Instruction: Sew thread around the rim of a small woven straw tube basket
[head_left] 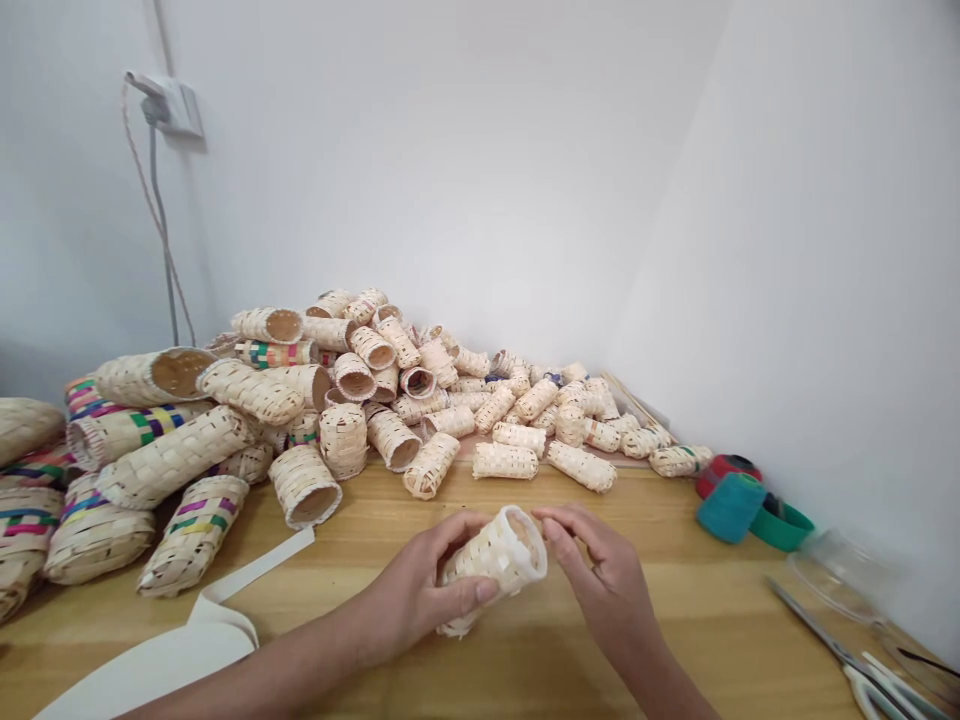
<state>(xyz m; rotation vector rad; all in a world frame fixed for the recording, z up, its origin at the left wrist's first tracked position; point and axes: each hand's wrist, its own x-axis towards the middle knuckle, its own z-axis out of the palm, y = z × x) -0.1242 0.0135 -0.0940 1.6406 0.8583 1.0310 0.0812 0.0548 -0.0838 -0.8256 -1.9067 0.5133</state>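
Over the surface [712, 630], clasps a woven basket [480, 557] in the left hand [409, 600], apparently steadying its white rim [511, 542] for the pinched right hand [609, 572].

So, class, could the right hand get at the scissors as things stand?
Probably yes: the tabletop shows between the right hand and the scissors, with nothing visible in the way, though that hand is beside the held basket.

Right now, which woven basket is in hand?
The pale, white-rimmed basket gripped by the left hand, its open end toward the right hand. Neither hand touches any other basket; those lie beyond, mostly heaped.
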